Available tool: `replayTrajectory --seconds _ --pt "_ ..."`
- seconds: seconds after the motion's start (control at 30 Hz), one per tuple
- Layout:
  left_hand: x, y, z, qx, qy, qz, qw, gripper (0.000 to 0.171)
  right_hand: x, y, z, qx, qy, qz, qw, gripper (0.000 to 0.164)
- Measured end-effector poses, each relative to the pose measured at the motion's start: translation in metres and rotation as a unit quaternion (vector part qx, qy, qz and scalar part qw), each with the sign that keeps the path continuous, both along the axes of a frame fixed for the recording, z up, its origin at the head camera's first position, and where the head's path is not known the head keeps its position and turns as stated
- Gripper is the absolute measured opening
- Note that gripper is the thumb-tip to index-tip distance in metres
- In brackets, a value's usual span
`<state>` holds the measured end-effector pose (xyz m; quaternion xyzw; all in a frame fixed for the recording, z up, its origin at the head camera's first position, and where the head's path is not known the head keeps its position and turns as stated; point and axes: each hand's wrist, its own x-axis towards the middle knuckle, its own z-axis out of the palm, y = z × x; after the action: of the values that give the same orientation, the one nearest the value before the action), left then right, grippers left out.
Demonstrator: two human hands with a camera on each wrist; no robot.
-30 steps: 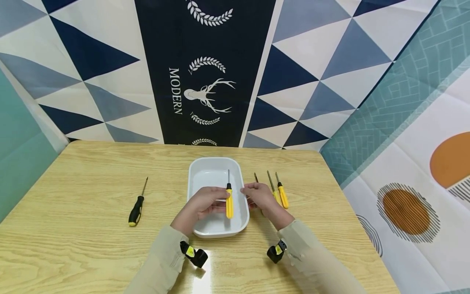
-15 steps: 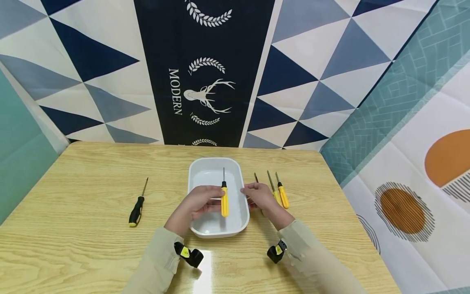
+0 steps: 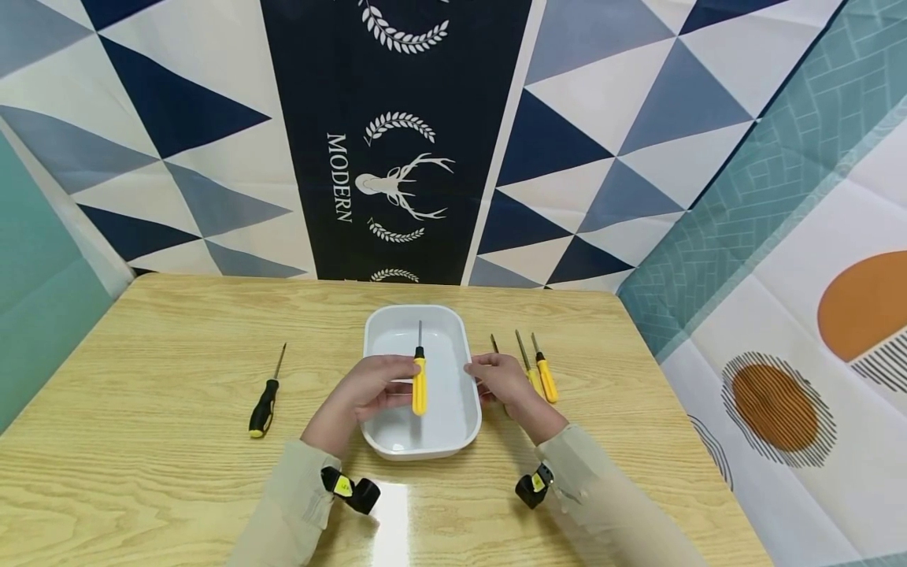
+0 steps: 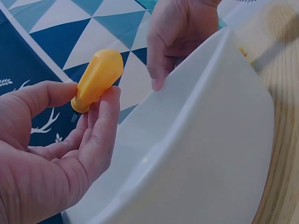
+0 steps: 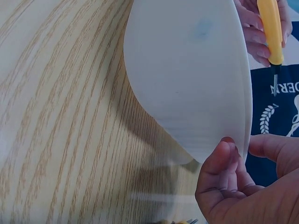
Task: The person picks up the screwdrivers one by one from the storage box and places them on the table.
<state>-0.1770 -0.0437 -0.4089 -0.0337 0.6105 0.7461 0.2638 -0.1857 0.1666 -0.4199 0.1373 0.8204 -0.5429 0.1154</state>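
Observation:
A yellow screwdriver [image 3: 420, 387] with a black collar is pinched between the thumb and fingers of my left hand [image 3: 379, 383], its metal shaft pointing away from me. It hangs over the white rectangular tray [image 3: 397, 449], and in the left wrist view its yellow handle [image 4: 100, 77] stands above the rim. My right hand [image 3: 505, 378] grips the tray's right rim; in the right wrist view the thumb and fingers of that hand [image 5: 247, 179] pinch the rim from both sides.
Several screwdrivers lie right of the tray, including a yellow one [image 3: 546, 379] with a black collar; my right hand partly covers others. A black screwdriver [image 3: 263, 407] with a yellow end lies at the left on the wooden table [image 3: 163, 370]. A patterned cloth [image 3: 581, 157] hangs behind.
My left hand has moved left with the yellow screwdriver, from the tray's right half toward its middle. The right hand has stayed at the rim.

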Motion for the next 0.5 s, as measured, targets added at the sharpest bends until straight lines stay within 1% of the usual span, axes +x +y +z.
replayTrajectory --seconds 0.17,0.33,0.5 --pt "0.000 -0.009 0.002 0.000 0.009 -0.002 1.0000 0.042 0.000 0.000 0.001 -0.001 -0.004 -0.004 1.000 0.026" --pt "0.000 -0.023 0.001 -0.001 0.027 -0.014 0.9995 0.045 -0.001 0.000 0.000 0.000 -0.009 -0.004 1.000 0.026" --pt "0.002 -0.039 0.001 0.014 0.039 -0.015 0.9990 0.048 -0.001 0.000 0.001 0.001 -0.007 -0.006 1.000 0.026"
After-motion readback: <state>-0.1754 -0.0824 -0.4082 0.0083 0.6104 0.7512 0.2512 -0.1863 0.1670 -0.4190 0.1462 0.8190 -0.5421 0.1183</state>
